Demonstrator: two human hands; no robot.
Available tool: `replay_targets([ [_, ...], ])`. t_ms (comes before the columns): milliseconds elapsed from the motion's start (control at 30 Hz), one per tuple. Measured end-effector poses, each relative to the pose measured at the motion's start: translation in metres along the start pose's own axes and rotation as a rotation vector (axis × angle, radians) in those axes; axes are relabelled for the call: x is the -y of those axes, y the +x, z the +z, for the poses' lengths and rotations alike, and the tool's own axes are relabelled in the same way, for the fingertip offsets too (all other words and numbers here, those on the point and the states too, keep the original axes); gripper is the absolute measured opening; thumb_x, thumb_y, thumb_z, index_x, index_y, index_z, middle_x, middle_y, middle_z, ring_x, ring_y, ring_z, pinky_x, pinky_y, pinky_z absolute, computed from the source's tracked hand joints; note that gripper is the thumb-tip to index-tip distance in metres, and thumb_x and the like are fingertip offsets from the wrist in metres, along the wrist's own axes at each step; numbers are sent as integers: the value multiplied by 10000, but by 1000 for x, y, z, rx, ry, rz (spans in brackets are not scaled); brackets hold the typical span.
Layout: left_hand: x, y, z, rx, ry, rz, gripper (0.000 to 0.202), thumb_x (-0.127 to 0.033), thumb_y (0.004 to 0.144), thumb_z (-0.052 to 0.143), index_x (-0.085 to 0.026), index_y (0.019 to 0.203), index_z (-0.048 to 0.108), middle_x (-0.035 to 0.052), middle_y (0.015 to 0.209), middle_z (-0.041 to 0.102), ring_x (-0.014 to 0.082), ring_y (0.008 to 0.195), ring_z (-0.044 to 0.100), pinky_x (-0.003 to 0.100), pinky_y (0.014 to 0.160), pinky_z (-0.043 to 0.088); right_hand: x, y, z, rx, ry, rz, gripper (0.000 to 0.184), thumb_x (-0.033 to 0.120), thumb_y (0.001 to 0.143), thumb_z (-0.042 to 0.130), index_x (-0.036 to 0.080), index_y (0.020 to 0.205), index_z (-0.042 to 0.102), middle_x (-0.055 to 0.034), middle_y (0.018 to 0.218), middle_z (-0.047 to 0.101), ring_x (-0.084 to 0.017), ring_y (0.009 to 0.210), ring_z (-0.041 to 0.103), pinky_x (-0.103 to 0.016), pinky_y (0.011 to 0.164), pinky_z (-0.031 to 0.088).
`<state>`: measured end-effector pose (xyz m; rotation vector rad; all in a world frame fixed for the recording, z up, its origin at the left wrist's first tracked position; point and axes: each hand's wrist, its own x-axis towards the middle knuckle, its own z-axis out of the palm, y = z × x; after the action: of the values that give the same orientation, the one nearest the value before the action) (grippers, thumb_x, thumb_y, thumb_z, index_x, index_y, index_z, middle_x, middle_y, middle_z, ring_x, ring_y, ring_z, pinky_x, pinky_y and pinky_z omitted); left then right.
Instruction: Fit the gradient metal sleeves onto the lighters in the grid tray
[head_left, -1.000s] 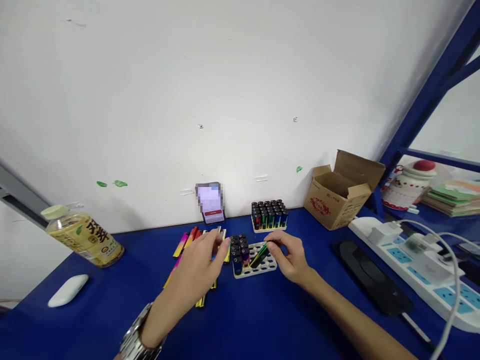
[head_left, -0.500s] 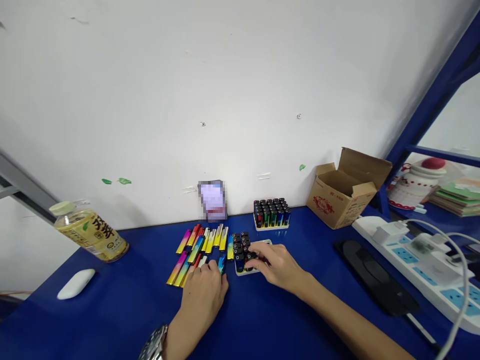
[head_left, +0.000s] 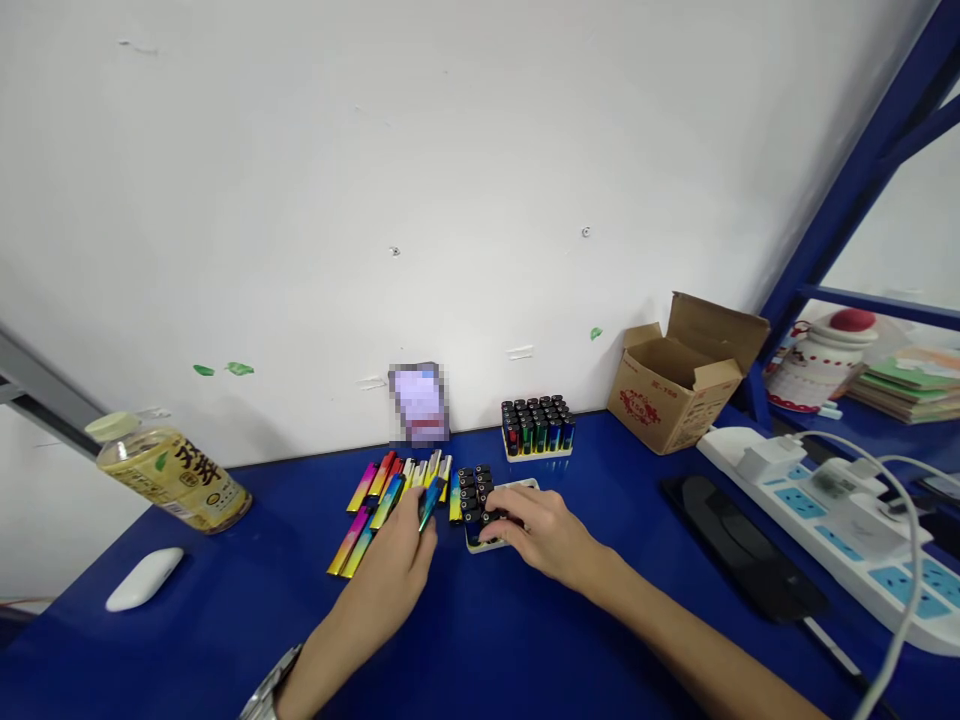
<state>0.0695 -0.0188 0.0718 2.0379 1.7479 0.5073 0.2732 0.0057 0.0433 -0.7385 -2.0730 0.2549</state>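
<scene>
My left hand grips a shiny blue lighter, tilted, among the loose lighters. Several lighters in pink, red, yellow and blue lie flat around and beyond that hand. My right hand is at a white tray where black-topped lighters stand upright in rows at its left part. Thumb and fingers close round a lighter at the tray's front; most of it is hidden by the fingers. One yellow-blue lighter lies against the tray's left side.
Behind stands a second tray of upright lighters. A phone leans on the wall. An open cardboard box, a black phone and a power strip are at right. A drink bottle and a white case stand left.
My left hand has lifted and moved slightly up and left, with the blue lighter now raised in its fingers. The right hand stays at the tray. The view has shifted slightly.
</scene>
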Motion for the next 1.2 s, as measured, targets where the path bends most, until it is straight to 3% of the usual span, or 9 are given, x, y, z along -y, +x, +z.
replay_targets([
  [100, -12, 3, -14, -14, -368, 45, 458, -412, 926, 320, -142, 1296, 333, -18, 646, 549, 177, 618, 561, 307, 636, 476, 4, -4, 9, -56, 5, 65, 223, 371, 946, 476, 193, 888, 596, -53, 767, 687, -165, 647, 643, -253, 588, 483],
  [300, -45, 8, -24, 43, -707, 106, 476, -453, 863, 489, -151, 1228, 443, -43, 601, 527, 126, 573, 505, 246, 571, 452, 5, -5, 8, 2, -129, 215, 259, 435, 899, 538, 187, 957, 586, -25, 662, 654, -176, 556, 611, -258, 510, 414],
  [400, -53, 9, -19, 80, -720, 137, 441, -441, 861, 505, -155, 1196, 487, -43, 598, 521, 127, 573, 515, 245, 567, 458, 8, -1, -2, -44, -108, 299, 331, 451, 905, 503, 176, 1084, 554, -21, 671, 634, -175, 595, 591, -267, 555, 427],
  [533, -58, 9, -9, 78, -556, 229, 404, -407, 891, 467, -184, 1227, 495, -15, 670, 587, 143, 604, 556, 252, 581, 477, 15, 4, -9, -109, 168, 276, 355, 396, 979, 325, 186, 1166, 541, -85, 975, 617, -192, 902, 570, -324, 802, 473],
  [700, -60, 11, -5, 31, -309, 359, 387, -357, 926, 405, -230, 1284, 476, 80, 1043, 654, 208, 890, 624, 346, 814, 507, 19, 4, -1, -166, 496, 449, 367, 411, 979, 345, 214, 1221, 540, -79, 1091, 599, -189, 1034, 556, -330, 946, 447],
  [833, -61, 13, -1, 31, -247, 397, 406, -345, 938, 381, -252, 1328, 442, 107, 1277, 560, 234, 1147, 544, 400, 974, 445, 18, 3, 6, -209, 613, 522, 384, 453, 963, 356, 192, 1053, 623, -47, 835, 643, -188, 824, 606, -318, 823, 507],
  [933, -63, 14, 1, 7, -289, 407, 407, -354, 940, 377, -242, 1326, 441, 107, 1301, 536, 228, 1206, 498, 400, 1028, 401, 12, 3, 9, -376, 605, 579, 350, 453, 952, 378, 186, 977, 602, -47, 818, 648, -182, 776, 606, -298, 741, 518],
  [1067, -61, 17, -1, -175, -377, 320, 360, -383, 928, 389, -215, 1217, 524, 101, 1152, 586, 234, 1112, 532, 396, 972, 425, -4, 5, 11, -621, 731, 603, 242, 436, 954, 371, 220, 974, 480, -43, 850, 648, -169, 752, 627, -305, 709, 523],
  [1200, -56, 23, -7, -126, -628, 198, 358, -436, 896, 445, -185, 1129, 551, 51, 876, 621, 187, 813, 584, 340, 785, 468, -21, 3, 10, -550, 745, 650, 193, 409, 929, 449, 232, 865, 403, 71, 604, 494, -100, 487, 483, -228, 527, 449],
])
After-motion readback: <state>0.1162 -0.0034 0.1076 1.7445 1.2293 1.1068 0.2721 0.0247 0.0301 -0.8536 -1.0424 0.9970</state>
